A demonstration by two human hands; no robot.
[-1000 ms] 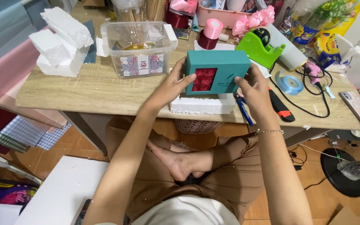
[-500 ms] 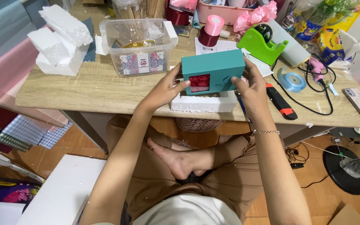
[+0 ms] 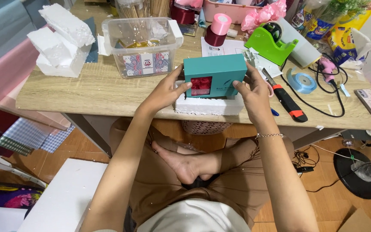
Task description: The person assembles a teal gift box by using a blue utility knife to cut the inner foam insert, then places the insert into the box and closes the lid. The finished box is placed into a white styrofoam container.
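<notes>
a person seated cross-legged at a wooden table [image 3: 86, 92] holds a teal gift box [image 3: 214, 75] in the upper middle of the frame, just above a white foam block [image 3: 207, 105] lying at the table's near edge. the left hand [image 3: 166, 90] curls around the box's left end, thumb on its front beside the small window showing red roses; the right hand [image 3: 254, 88] clasps the right end, fingers spread along the side. the box appears to be light, stiff cardboard with smooth faces, likely easy to dent at the window, so the two short ends look the safest places to grip. its long axis runs left to right across the frame, its windowed front tilted up toward the camera. a clear plastic tub [image 3: 140, 45] sits to the upper left, a green tape dispenser [image 3: 271, 43] to the upper right, and an orange-and-black utility knife [image 3: 286, 101] lies just right of the right hand.
</notes>
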